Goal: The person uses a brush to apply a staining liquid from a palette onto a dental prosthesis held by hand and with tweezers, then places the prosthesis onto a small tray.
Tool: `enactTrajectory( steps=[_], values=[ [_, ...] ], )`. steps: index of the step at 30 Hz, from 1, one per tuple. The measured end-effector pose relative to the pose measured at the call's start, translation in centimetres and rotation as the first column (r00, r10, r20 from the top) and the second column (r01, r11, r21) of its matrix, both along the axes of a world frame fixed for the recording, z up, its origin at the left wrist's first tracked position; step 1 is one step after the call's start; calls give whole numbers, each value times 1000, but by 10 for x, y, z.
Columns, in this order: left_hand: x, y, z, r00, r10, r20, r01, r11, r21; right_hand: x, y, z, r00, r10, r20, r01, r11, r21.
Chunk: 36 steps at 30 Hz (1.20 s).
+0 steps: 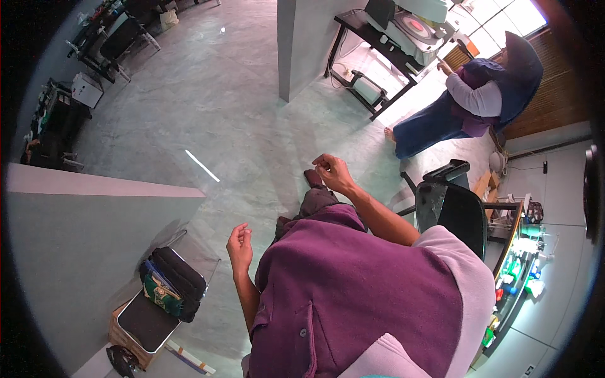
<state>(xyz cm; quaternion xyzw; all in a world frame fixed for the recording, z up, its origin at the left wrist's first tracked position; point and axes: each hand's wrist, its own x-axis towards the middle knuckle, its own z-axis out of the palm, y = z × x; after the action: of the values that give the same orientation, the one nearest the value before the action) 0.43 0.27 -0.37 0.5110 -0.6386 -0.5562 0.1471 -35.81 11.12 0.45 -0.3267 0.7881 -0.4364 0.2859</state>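
I look down over my purple shirt (353,290) at a grey floor. My left hand (240,246) hangs in the air at my side with its fingers loosely curled and nothing in it. Held out in front of me above the floor, my right hand (332,171) has its fingertips pinched together; I cannot see anything between them. My dark shoe (312,178) shows just left of that hand.
A low partition wall (94,208) stands at my left, with a black bag (179,280) on a chair beside it. A black office chair (457,208) and a cluttered shelf (520,252) are at my right. Another person (469,101) works at a black table (378,44) ahead.
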Motion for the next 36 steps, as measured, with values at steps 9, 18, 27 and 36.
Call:
enactTrajectory(
  steps=[9, 18, 27, 36],
  values=[
    [-3, 0, 4, 1000, -5, 4, 5, 1000, 1, -1, 1, 0, 1000, 1, -1, -1, 1000, -4],
    [-3, 3, 8, 1000, -10, 27, 10, 1000, -1, -1, 3, 0, 1000, 3, -6, -3, 1000, -31],
    [-3, 6, 4, 1000, -2, 19, 2, 1000, -20, -2, 8, 0, 1000, 3, -15, -3, 1000, 7],
    [0, 8, -1, 1000, 9, -14, -10, 999, -43, 0, 10, 1, 1000, -13, 5, 13, 1000, 2]
  ],
)
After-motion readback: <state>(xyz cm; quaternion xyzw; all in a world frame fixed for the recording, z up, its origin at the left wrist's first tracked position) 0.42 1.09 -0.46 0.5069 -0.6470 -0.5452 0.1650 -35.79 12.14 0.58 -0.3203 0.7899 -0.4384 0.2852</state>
